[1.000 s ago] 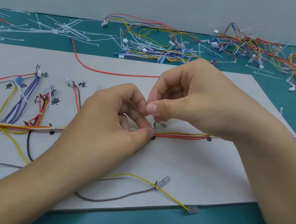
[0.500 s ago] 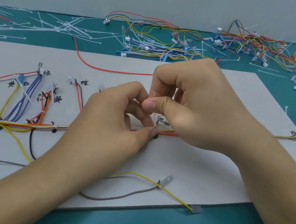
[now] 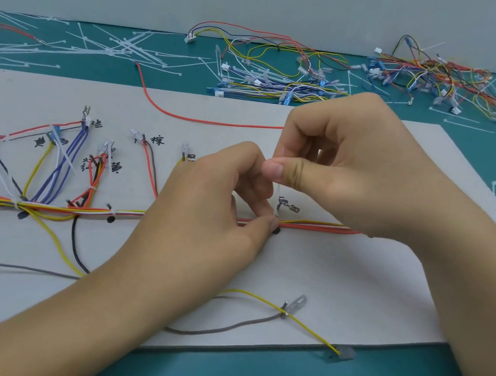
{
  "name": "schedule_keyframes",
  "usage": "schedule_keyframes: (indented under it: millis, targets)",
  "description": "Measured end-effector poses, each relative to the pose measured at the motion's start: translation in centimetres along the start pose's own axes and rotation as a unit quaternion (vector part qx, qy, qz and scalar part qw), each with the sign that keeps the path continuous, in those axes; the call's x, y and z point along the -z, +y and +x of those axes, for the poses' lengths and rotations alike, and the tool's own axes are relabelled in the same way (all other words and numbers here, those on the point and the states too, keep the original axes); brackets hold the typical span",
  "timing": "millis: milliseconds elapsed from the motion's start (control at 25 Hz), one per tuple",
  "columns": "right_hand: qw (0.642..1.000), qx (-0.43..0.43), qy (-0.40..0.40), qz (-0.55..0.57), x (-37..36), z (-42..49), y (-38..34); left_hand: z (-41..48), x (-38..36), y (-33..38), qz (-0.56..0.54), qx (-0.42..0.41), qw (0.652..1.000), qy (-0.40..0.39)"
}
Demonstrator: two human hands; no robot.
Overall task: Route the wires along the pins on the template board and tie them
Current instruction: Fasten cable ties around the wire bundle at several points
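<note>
A grey template board (image 3: 338,274) lies flat with a bundle of coloured wires (image 3: 85,210) running left to right across its middle. My left hand (image 3: 217,206) pinches the bundle at a black mark, thumb and fingertips on the wires. My right hand (image 3: 343,173) is just above it and pinches the tail of a thin white cable tie (image 3: 278,198), which stands upright from the bundle. Branch wires with terminals fan up to handwritten labels at the left. A loose red wire (image 3: 187,115) curves over the board's far part.
Loose white cable ties (image 3: 111,48) are scattered on the teal mat at the back left. Heaps of spare wire harnesses (image 3: 283,72) lie at the back centre and back right (image 3: 465,85). A yellow wire (image 3: 303,322) and a grey wire trail over the board's near edge.
My right hand has lifted slightly, drawing the cable tie's tail upward. My left hand stays pinched on the bundle in the same spot.
</note>
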State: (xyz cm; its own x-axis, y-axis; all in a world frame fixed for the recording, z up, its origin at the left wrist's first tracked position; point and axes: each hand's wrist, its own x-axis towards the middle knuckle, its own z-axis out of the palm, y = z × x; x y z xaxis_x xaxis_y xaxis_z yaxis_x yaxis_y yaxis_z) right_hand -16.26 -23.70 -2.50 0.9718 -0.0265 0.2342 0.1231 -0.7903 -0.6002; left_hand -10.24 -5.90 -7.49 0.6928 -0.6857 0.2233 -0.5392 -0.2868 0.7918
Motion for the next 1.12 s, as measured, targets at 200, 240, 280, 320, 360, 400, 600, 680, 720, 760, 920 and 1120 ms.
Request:
schedule_keyframes:
  millis: [200,240,280,320,360,400,600,680,720,760,920,1120]
  targets:
    - [0.99,-0.05,-0.085,0.099,0.9,0.1,0.8,-0.2,-0.1,0.3,0.027,0.001,1.0,0.007]
    - [0.988,-0.057,-0.102,0.102,1.0,0.1,0.9,-0.2,-0.1,0.3,0.021,0.003,1.0,0.004]
    - [0.986,-0.06,-0.118,0.102,1.0,0.1,1.0,-0.2,0.0,0.2,0.017,0.006,1.0,0.001]
    - [0.985,-0.059,-0.13,0.1,1.1,0.1,1.0,-0.2,0.0,0.2,0.015,0.009,1.0,-0.001]
    - [0.984,-0.056,-0.136,0.098,1.1,0.1,1.0,-0.2,0.1,0.2,0.014,0.011,1.0,-0.003]
    - [0.984,-0.054,-0.139,0.096,1.1,0.1,1.0,-0.2,0.1,0.2,0.014,0.011,1.0,-0.004]
    - [0.986,-0.066,-0.147,0.038,0.9,0.1,0.9,0.0,0.0,0.1,-0.017,0.022,1.0,-0.005]
    - [0.988,-0.051,-0.145,0.029,0.6,0.1,0.7,0.0,-0.1,0.0,-0.02,0.019,1.0,-0.006]
    - [0.988,-0.043,-0.143,0.026,0.5,0.1,0.6,0.0,-0.1,0.0,-0.025,0.02,0.999,-0.006]
    - [0.989,-0.037,-0.139,0.02,0.5,0.1,0.5,0.1,-0.2,-0.1,-0.032,0.021,0.999,-0.006]
    - [0.992,-0.007,-0.124,-0.001,0.4,0.0,0.2,0.1,-0.1,-0.1,-0.046,0.02,0.999,-0.01]
    - [0.993,0.033,-0.104,-0.034,0.2,-0.2,-0.2,0.3,0.1,0.0,-0.04,0.022,0.999,-0.011]
